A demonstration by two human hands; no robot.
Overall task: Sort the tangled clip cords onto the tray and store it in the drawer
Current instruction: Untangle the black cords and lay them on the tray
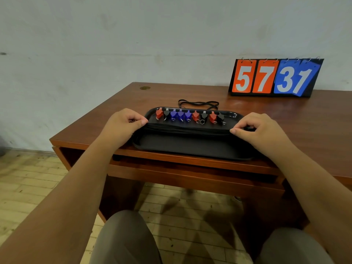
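Observation:
A long black tray point(190, 147) lies at the front edge of the brown desk point(114, 113). Several red, black and blue clips point(188, 116) stand in a row along its far side, their black cords point(186, 129) stretched side by side across the tray's middle. My left hand point(123, 126) pinches the cord bundle at the tray's left end. My right hand point(257, 130) pinches it at the right end. One loose black cord point(198, 103) lies on the desk just behind the tray.
A flip scoreboard point(276, 78) reading 57 and 31 stands at the back right of the desk against the wall. A shut drawer point(190, 176) sits below the desk's front edge, above my knees. Tiled floor lies to the left.

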